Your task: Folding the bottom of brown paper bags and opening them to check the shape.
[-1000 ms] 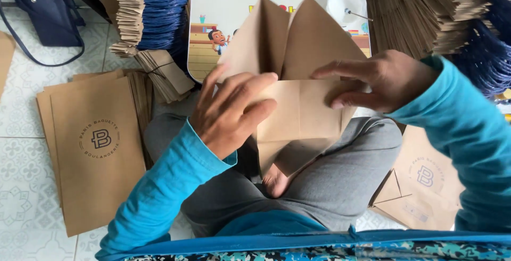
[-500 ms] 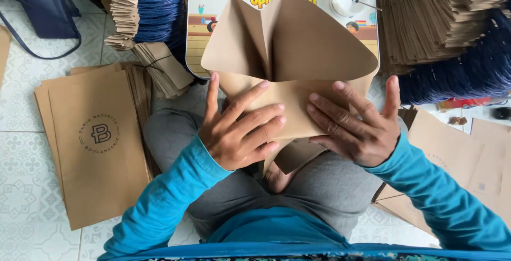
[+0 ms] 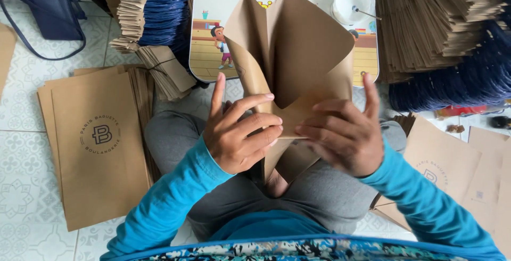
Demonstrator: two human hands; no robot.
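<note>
Folding a brown paper bag over the lap, left hand and right hand pinch its lower flaps with curled fingers. Finished bags lie at nine o'clock; creasing needs firm, even pressure.

- Left hand and right hand are pressing a fold in a brown paper bag over the lap.
- Flat printed bags are lying left.
</note>
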